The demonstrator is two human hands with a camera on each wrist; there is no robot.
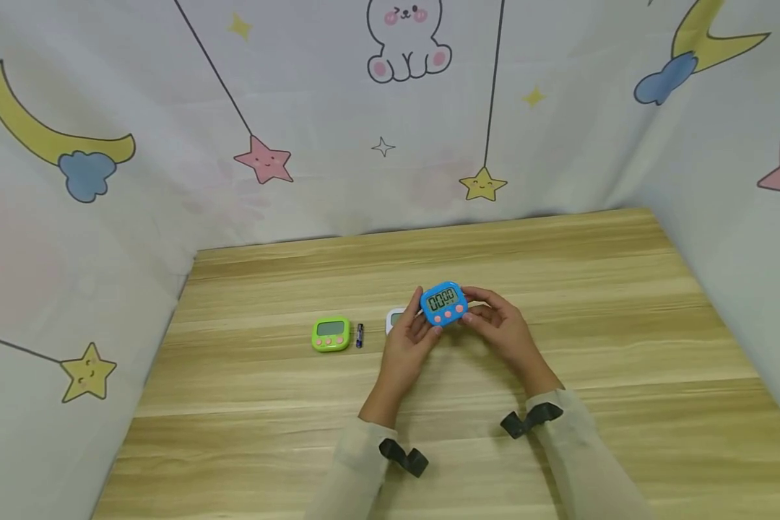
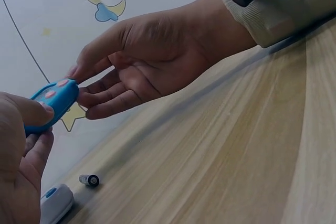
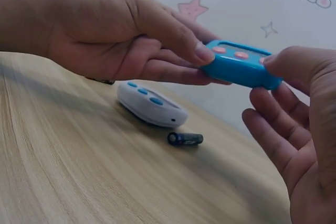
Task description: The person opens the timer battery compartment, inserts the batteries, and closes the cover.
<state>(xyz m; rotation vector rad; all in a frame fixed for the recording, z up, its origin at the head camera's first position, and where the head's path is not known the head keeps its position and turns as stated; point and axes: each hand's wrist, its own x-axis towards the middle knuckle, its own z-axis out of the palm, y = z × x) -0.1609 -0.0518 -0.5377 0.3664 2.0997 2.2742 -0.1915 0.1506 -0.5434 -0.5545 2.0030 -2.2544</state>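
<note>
Both hands hold a blue digital timer (image 1: 444,304) up above the table, its screen reading 00:00 over a row of pink buttons. On its left side my left hand (image 1: 407,342) grips it, thumb along the lower front edge and fingers behind. My right hand (image 1: 503,328) pinches the right end between thumb and fingers. A white timer (image 3: 151,103) with blue buttons lies on the table below, partly hidden by the left hand in the head view. Beside it a dark battery (image 3: 185,139) lies on its side.
To the left on the wooden table (image 1: 253,404) lies a green timer (image 1: 331,334) with pink buttons, and next to it a small dark battery (image 1: 360,336). A white cloth (image 1: 338,180) printed with stars and moons hangs behind the table and along its sides.
</note>
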